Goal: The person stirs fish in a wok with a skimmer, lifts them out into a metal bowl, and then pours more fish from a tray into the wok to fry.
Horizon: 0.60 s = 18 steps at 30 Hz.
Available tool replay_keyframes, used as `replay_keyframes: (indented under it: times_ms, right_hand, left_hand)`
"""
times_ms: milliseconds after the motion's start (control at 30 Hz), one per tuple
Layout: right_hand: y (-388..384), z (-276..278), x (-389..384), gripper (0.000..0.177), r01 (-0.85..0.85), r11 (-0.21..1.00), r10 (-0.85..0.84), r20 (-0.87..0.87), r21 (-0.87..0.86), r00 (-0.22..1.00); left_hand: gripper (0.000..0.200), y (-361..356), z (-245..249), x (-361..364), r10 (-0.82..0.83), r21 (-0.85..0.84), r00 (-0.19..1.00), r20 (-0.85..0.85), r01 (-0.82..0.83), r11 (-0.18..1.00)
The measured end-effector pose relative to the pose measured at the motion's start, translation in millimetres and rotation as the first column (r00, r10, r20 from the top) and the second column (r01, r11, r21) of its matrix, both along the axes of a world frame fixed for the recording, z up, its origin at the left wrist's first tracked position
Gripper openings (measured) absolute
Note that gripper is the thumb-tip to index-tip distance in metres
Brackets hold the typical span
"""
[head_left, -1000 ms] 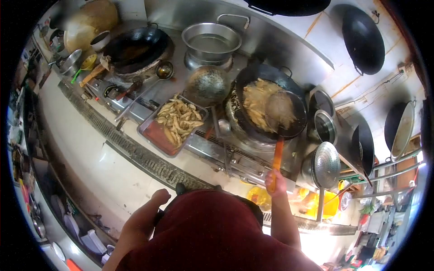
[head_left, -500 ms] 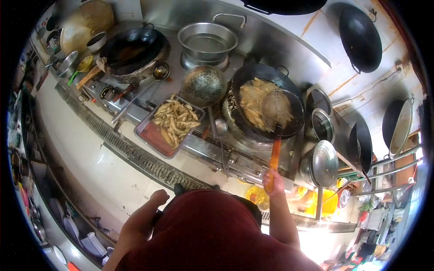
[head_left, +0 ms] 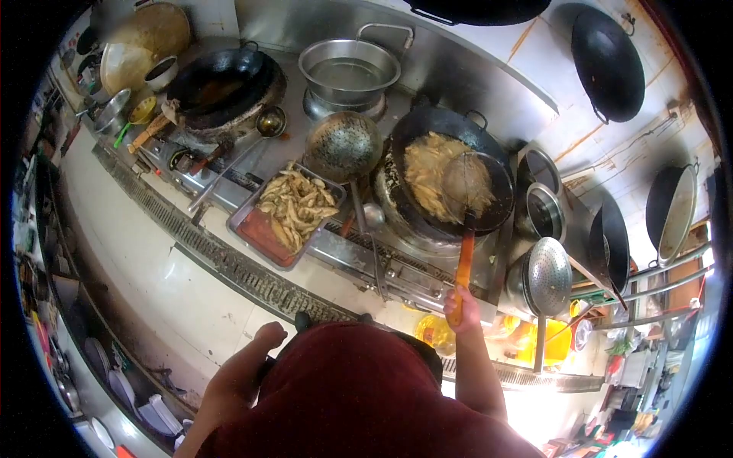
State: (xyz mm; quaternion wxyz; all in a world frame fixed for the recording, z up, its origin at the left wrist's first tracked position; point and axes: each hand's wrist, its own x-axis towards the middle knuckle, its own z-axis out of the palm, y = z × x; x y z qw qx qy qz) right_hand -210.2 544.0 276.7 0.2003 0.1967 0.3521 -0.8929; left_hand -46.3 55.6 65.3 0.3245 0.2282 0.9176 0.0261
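My right hand is wrapped round the orange wooden handle of a wire-mesh skimmer. The skimmer's round head rests in a black wok, among small fish-like pieces in bubbling oil. My left hand hangs by my side over the floor, fingers curled in, with nothing visible in it. Left of the wok, a metal tray holds a heap of browned small fish. Between tray and wok sits a perforated strainer, its long handle pointing towards me.
Behind stands a steel basin of liquid under a tap. A second wok and a ladle are at the left. On the right are a perforated ladle, steel pots and hanging woks. Yellow oil containers stand below.
The skimmer head has shifted very slightly in the wok, and its mesh shows a little more clearly. My right hand keeps its grip; the left hand stays nearly still.
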Motion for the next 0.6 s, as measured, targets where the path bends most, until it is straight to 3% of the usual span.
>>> replay_keyframes:
  times_ms: [400, 500, 600]
  right_hand:
    - [0, -4, 0, 0.037, 0.018, 1.000, -0.018, 0.040, -0.002, 0.999]
    - [-5, 1, 0, 0.024, 0.050, 0.999, -0.050, 0.026, 0.002, 0.998]
    - [-6, 3, 0, 0.021, 0.056, 0.998, -0.056, 0.027, -0.007, 0.998]
  left_hand:
    - [0.022, 0, -8, 5, 0.077, 0.027, 0.997, 0.005, -0.077, 0.997]
    - [0.022, 1, -3, 2, 0.142, 0.043, 0.989, 0.037, -0.144, 0.989]
    - [0.021, 2, 2, 3, 0.033, 0.022, 0.999, -0.020, -0.033, 0.999]
